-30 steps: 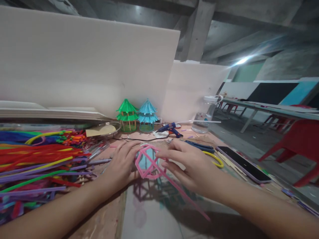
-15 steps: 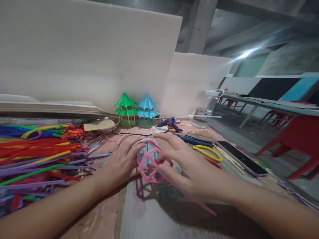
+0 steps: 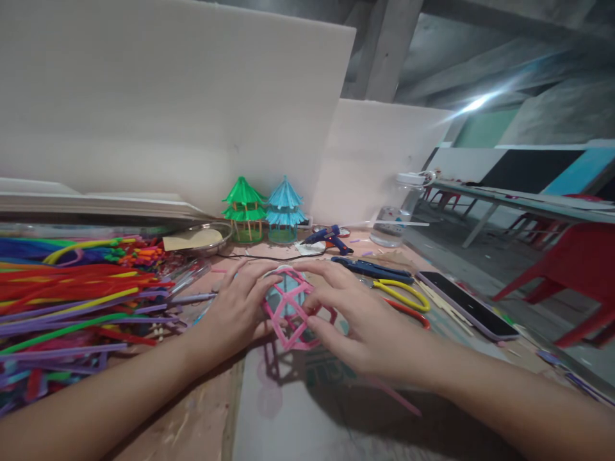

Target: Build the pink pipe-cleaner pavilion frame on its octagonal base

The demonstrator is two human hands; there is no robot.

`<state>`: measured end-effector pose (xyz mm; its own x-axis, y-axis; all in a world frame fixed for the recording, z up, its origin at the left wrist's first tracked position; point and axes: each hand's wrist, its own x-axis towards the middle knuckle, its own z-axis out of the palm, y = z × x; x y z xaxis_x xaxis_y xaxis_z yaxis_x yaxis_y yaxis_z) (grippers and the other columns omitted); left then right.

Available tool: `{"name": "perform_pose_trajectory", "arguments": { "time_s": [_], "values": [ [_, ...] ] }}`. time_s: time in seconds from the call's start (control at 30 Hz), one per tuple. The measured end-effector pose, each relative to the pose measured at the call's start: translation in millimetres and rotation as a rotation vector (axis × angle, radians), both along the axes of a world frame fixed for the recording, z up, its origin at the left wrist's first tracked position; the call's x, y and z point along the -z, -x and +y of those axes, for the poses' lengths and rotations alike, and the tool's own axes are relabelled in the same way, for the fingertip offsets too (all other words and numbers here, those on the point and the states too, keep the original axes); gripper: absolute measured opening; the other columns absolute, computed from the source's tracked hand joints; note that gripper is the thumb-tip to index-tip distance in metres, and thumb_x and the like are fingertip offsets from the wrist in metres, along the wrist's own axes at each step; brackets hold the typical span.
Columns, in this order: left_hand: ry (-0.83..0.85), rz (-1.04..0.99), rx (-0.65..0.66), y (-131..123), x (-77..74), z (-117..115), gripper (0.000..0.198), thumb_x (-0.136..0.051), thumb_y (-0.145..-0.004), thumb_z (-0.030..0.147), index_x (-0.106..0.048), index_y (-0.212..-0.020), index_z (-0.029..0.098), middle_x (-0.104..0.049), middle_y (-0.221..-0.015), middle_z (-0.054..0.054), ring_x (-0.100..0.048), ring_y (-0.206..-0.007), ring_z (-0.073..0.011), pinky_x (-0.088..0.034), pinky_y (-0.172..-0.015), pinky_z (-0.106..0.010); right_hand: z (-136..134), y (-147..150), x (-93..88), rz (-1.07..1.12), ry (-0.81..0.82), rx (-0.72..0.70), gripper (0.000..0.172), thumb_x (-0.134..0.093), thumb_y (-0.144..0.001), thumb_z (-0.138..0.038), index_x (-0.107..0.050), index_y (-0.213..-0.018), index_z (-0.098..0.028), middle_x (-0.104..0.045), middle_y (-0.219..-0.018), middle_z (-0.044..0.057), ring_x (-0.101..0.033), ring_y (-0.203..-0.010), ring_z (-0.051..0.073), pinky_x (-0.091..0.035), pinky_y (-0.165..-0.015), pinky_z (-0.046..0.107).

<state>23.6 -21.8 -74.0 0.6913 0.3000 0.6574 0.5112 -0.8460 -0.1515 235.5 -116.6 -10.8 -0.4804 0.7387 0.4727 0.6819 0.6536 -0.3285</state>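
Observation:
A pink openwork frame of pipe cleaners (image 3: 287,299), with diamond-shaped gaps, is held between my hands just over the table. My left hand (image 3: 243,298) curls around its left side, fingers on the upper rim and thumb low behind it. On the right side, the thumb and index finger of my right hand (image 3: 358,314) pinch a pink strand, the other fingers arching over the top. A loose pink pipe cleaner end (image 3: 398,398) sticks out below my right hand; the hand hides where it starts. Something pale blue shows through the gaps.
Bundles of coloured pipe cleaners (image 3: 72,288) cover the left. Behind stand a green pagoda model (image 3: 244,208) and a blue one (image 3: 284,208), near a glue gun (image 3: 327,237). At right lie blue-handled pliers (image 3: 375,270), yellow-handled scissors (image 3: 403,291), a phone (image 3: 466,304) and a bottle (image 3: 391,218).
Both hands keep their hold on the pink frame, with only a slight shift of the fingers. More of the long pink strand is hidden behind my right hand. The view has shifted slightly.

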Motion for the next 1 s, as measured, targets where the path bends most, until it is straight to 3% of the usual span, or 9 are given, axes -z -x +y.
{"name": "perform_pose_trajectory", "arguments": {
  "time_s": [0.17, 0.33, 0.43, 0.53, 0.67, 0.83, 1.0],
  "values": [
    [0.015, -0.001, 0.004, -0.5, -0.7, 0.2, 0.054, -0.061, -0.083, 0.031, -0.042, -0.132, 0.018, -0.052, -0.133, -0.016, -0.045, -0.127, -0.0307, -0.027, -0.112, -0.053, 1.5, -1.6, 0.7, -0.024, -0.033, -0.006, 0.011, -0.054, -0.089, -0.016, -0.064, -0.087, -0.02, -0.053, -0.135, 0.01, -0.047, -0.127, 0.023, -0.04, -0.107, 0.043],
    [0.035, -0.049, 0.044, -0.7, 2.1, 5.7, 0.058, -0.065, -0.083, 0.035, -0.04, -0.133, 0.018, -0.053, -0.132, -0.015, -0.045, -0.127, -0.0299, -0.029, -0.112, -0.051, 5.5, -10.6, 0.5, -0.002, -0.373, 0.029, 0.02, -0.051, -0.093, -0.022, -0.061, -0.11, -0.019, -0.059, -0.126, 0.014, -0.052, -0.121, 0.026, -0.041, -0.103, 0.048],
    [0.048, -0.06, 0.06, -0.7, 1.8, 6.6, 0.053, -0.063, -0.085, 0.032, -0.041, -0.131, 0.018, -0.054, -0.131, -0.014, -0.046, -0.127, -0.0287, -0.031, -0.11, -0.052, 7.1, -16.8, -4.4, 0.123, -0.47, 0.046, 0.02, -0.051, -0.093, -0.022, -0.061, -0.111, -0.021, -0.063, -0.118, 0.012, -0.058, -0.114, 0.025, -0.045, -0.098, 0.047],
    [0.048, -0.049, 0.06, -1.3, 0.7, 5.1, 0.05, -0.062, -0.085, 0.029, -0.041, -0.13, 0.02, -0.056, -0.13, -0.013, -0.048, -0.125, -0.0277, -0.033, -0.109, -0.051, 8.3, -18.9, -8.9, 0.249, -0.451, 0.025, 0.008, -0.056, -0.091, -0.019, -0.063, -0.091, -0.023, -0.067, -0.096, 0.006, -0.064, -0.094, 0.02, -0.049, -0.089, 0.039],
    [-0.022, -0.036, 0.057, -2.3, 0.8, 2.0, 0.051, -0.063, -0.083, 0.029, -0.043, -0.13, 0.019, -0.057, -0.129, -0.015, -0.051, -0.122, -0.0281, -0.032, -0.11, -0.051, 10.2, -15.8, -8.2, 0.29, -0.354, -0.043, 0.011, -0.066, -0.087, -0.019, -0.06, -0.077, -0.021, -0.065, -0.079, 0.001, -0.062, -0.08, 0.015, -0.05, -0.078, 0.031],
    [-0.062, -0.003, 0.063, -2.3, 1.8, -0.7, 0.056, -0.061, -0.083, 0.027, -0.04, -0.134, 0.018, -0.057, -0.131, -0.015, -0.051, -0.123, -0.0273, -0.028, -0.113, -0.051, 13.0, -14.1, -2.2, 0.184, -0.25, -0.08, 0.016, -0.055, -0.093, -0.017, -0.067, -0.083, -0.019, -0.069, -0.093, 0.004, -0.063, -0.092, 0.015, -0.049, -0.086, 0.031],
    [-0.077, 0.023, 0.062, -1.3, 1.6, -1.2, 0.056, -0.061, -0.085, 0.03, -0.04, -0.134, 0.015, -0.056, -0.131, -0.017, -0.049, -0.125, -0.027, -0.026, -0.114, -0.05, 13.2, -12.3, 0.6, 0.141, -0.099, -0.055, 0.01, -0.062, -0.088, -0.018, -0.07, -0.095, -0.021, -0.067, -0.11, 0.006, -0.061, -0.107, 0.017, -0.047, -0.096, 0.034]
  ]
}}
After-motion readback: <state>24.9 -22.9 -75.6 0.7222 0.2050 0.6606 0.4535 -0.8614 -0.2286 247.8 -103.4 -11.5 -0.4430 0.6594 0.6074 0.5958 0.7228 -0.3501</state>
